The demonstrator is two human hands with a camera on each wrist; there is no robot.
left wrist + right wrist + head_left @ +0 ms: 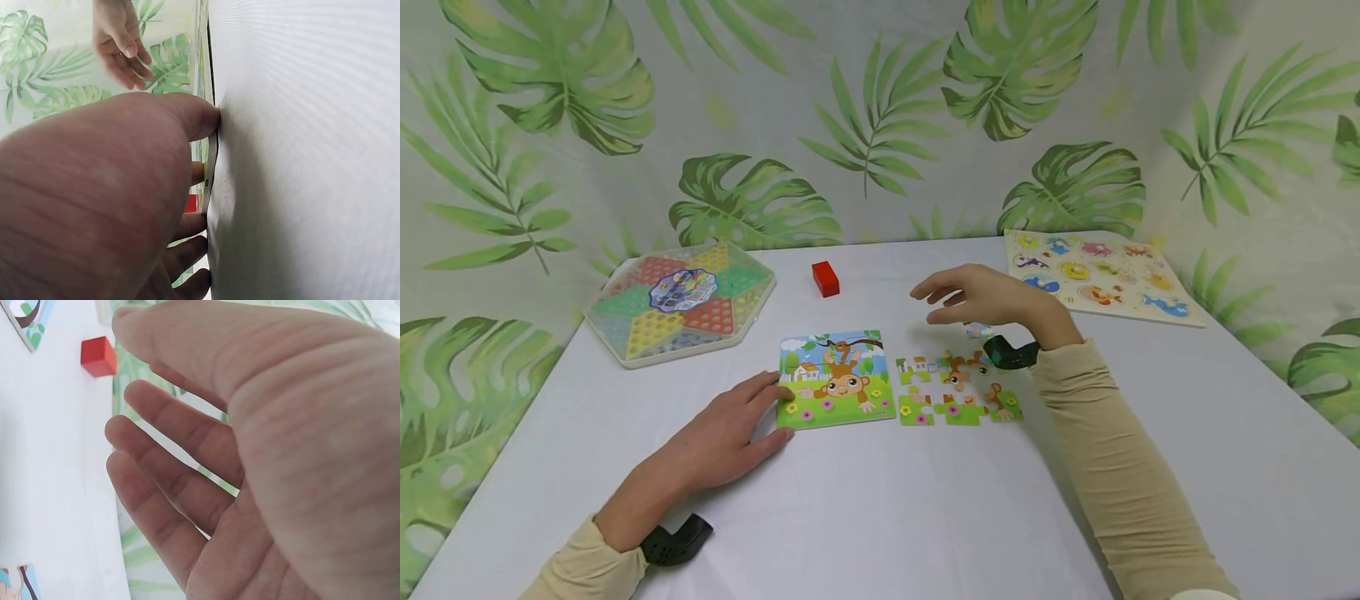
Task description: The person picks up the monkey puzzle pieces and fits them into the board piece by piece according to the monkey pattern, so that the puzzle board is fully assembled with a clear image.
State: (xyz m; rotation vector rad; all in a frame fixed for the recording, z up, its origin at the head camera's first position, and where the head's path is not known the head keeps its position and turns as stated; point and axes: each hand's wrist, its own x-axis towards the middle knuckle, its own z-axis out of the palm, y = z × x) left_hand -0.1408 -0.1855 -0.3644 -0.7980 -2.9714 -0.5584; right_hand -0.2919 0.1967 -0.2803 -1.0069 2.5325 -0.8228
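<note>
A square monkey puzzle board (837, 379), its picture whole, lies flat on the white table. At its left edge rests my left hand (733, 429), index fingertip on the picture and thumb by the near left corner. The left wrist view shows the thumb (203, 119) and the other fingers along the board's side. My right hand (981, 293) hovers above the table, behind the loose jigsaw pieces (958, 410), its fingers relaxed and spread. Nothing lies between the fingers (169, 487) in the right wrist view. The right wrist partly hides a few pieces.
A red block (825, 279) sits behind the board. At the back left lies a hexagonal Chinese checkers box (681, 300). A sea-animal peg puzzle board (1101, 275) lies at the back right. Leaf-patterned cloth (880, 125) hangs behind the table.
</note>
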